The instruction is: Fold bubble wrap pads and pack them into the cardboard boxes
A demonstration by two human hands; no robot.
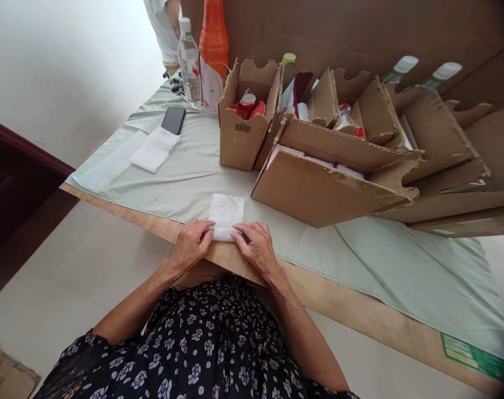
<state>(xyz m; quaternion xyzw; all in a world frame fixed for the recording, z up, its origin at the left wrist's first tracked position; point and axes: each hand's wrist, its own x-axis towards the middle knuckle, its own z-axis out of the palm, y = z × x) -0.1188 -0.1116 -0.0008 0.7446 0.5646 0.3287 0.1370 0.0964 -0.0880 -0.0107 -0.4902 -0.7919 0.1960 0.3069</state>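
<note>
A small folded piece of bubble wrap (226,216) lies at the table's front edge, between my two hands. My left hand (193,240) grips its lower left edge, with thumb and forefinger bent together. On the lower right edge, the thumb and fingers of my right hand (256,244) close on the wrap. Something dark shows beneath my right fingers, too small to make out. Farther left on the cloth lie a white bubble-wrap pouch (155,149) and a flat clear sheet (113,162), with a black phone (174,120) beside the pouch.
Cardboard bins (318,191) holding small packets stand along the back and right of the cloth-covered table (185,191). A clear bottle (189,66) and an orange bottle (213,55) stand at the back left. Another person's arm (173,16) shows behind them.
</note>
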